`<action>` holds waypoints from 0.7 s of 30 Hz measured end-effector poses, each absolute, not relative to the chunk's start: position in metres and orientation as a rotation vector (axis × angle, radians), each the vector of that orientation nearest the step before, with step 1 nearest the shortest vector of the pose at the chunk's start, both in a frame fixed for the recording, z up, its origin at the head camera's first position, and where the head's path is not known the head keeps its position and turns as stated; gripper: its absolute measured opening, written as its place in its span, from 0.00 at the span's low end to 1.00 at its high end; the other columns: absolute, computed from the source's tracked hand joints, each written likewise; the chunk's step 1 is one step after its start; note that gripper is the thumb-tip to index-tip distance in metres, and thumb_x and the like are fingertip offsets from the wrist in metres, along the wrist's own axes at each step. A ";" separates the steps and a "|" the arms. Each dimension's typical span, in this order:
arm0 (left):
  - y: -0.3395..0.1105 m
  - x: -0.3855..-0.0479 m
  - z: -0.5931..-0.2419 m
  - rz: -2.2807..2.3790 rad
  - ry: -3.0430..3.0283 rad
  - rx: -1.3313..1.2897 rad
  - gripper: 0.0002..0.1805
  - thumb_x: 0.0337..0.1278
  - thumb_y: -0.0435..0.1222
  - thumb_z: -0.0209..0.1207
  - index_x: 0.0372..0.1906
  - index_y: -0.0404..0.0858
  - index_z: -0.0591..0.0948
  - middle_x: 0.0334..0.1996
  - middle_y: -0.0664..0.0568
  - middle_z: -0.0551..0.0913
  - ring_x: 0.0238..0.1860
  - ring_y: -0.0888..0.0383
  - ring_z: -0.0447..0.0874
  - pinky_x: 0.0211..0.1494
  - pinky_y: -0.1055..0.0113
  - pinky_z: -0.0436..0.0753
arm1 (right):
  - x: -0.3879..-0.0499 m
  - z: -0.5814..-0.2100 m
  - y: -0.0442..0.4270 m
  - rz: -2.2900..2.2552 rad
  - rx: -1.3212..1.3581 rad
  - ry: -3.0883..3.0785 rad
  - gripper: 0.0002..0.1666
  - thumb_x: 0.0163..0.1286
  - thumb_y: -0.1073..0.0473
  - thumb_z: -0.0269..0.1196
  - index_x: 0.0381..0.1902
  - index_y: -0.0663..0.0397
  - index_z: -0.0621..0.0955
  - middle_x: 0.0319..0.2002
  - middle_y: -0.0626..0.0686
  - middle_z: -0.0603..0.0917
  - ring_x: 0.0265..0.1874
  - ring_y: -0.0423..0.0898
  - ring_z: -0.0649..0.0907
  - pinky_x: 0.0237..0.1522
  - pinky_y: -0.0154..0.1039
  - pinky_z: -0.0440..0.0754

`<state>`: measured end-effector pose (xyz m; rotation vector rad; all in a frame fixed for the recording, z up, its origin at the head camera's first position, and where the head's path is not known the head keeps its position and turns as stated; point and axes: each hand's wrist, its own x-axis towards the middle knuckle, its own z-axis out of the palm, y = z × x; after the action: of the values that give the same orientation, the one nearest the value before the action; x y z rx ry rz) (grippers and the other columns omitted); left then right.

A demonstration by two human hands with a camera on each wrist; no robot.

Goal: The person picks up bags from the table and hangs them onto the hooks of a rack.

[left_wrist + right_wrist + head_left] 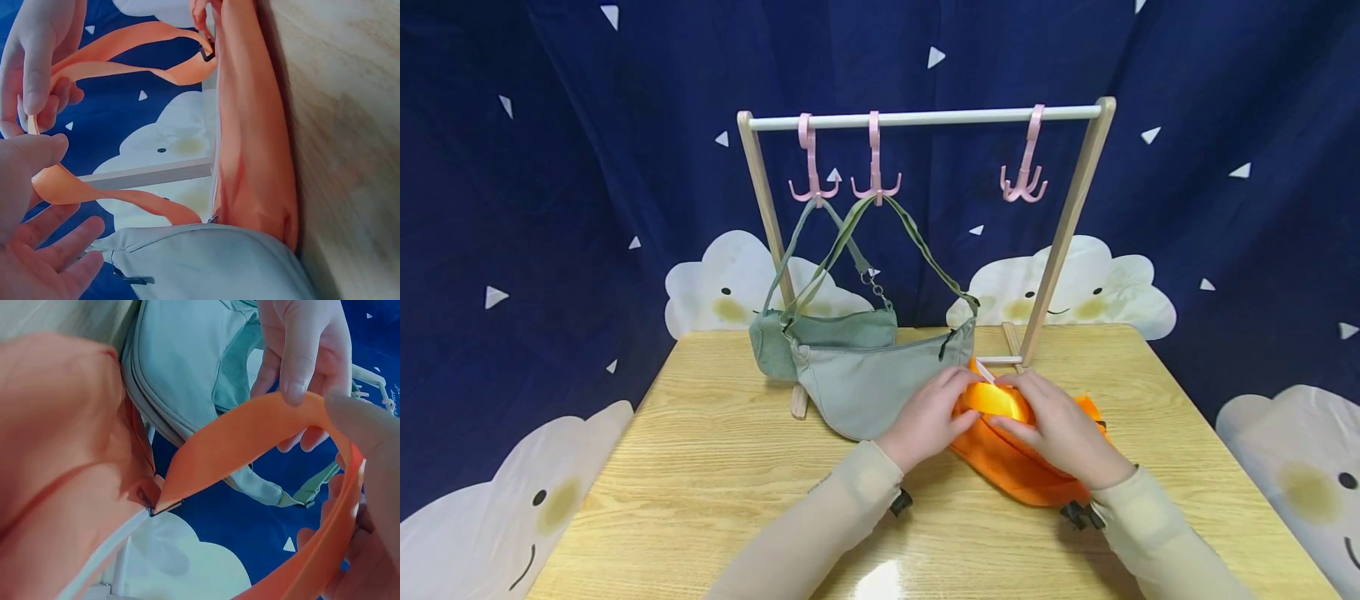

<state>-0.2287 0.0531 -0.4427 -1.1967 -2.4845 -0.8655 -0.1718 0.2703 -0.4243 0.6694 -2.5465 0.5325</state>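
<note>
Right hand (1063, 427), looped orange strap (231, 442)

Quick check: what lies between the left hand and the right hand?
An orange strap, held by both the left hand and the right hand; the head view shows it.

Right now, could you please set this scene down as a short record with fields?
Left hand: pinches the orange strap
Right hand: pinches the same strap
Orange bag: on the table, its strap off the hooks
Grey bag: strap over the middle pink hook
Green bag: strap over the left pink hook; partly hidden behind the grey bag
Right pink hook: on the white bar, no bag on it
</note>
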 end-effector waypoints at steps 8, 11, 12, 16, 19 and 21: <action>0.051 -0.231 -0.428 -0.846 -2.514 -1.206 0.24 0.67 0.41 0.67 0.64 0.40 0.77 0.58 0.50 0.79 0.53 0.56 0.83 0.62 0.73 0.80 | -0.172 -0.411 0.276 0.552 0.731 -2.525 0.30 0.59 0.57 0.78 0.57 0.51 0.79 0.48 0.47 0.82 0.45 0.44 0.82 0.46 0.45 0.85; 0.051 -0.231 -0.422 -0.830 -2.518 -1.215 0.24 0.67 0.42 0.67 0.63 0.39 0.77 0.58 0.50 0.79 0.51 0.56 0.83 0.59 0.74 0.81 | -0.172 -0.409 0.279 0.519 0.774 -2.490 0.28 0.58 0.57 0.78 0.56 0.50 0.81 0.45 0.46 0.79 0.43 0.43 0.81 0.45 0.44 0.85; 0.051 -0.231 -0.421 -0.833 -2.519 -1.219 0.24 0.67 0.42 0.67 0.63 0.39 0.77 0.58 0.50 0.79 0.51 0.56 0.83 0.58 0.75 0.81 | -0.172 -0.409 0.280 0.512 0.787 -2.486 0.27 0.59 0.57 0.77 0.55 0.49 0.81 0.44 0.45 0.78 0.42 0.42 0.80 0.43 0.43 0.85; 0.051 -0.231 -0.417 -0.819 -2.549 -1.224 0.24 0.67 0.42 0.67 0.64 0.40 0.77 0.58 0.50 0.79 0.50 0.55 0.84 0.56 0.75 0.82 | -0.171 -0.405 0.283 0.482 0.828 -2.472 0.20 0.66 0.49 0.70 0.53 0.47 0.82 0.41 0.44 0.75 0.39 0.40 0.78 0.40 0.38 0.83; 0.052 -0.231 -0.414 -0.807 -2.572 -1.228 0.25 0.68 0.43 0.67 0.65 0.40 0.77 0.59 0.50 0.79 0.52 0.55 0.84 0.58 0.74 0.82 | -0.170 -0.402 0.285 0.455 0.838 -2.467 0.19 0.68 0.44 0.67 0.52 0.46 0.83 0.41 0.44 0.75 0.39 0.38 0.78 0.40 0.35 0.83; 0.052 -0.232 -0.412 -0.811 -2.576 -1.233 0.25 0.68 0.43 0.67 0.65 0.40 0.77 0.60 0.50 0.78 0.54 0.55 0.84 0.60 0.73 0.81 | -0.170 -0.400 0.286 0.446 0.843 -2.462 0.19 0.65 0.47 0.71 0.51 0.46 0.83 0.41 0.44 0.76 0.39 0.38 0.78 0.41 0.33 0.82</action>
<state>-0.2319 0.0520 -0.4121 -1.2330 -2.5758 -0.8114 -0.1700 0.2856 -0.3999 0.8425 -2.4624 0.4461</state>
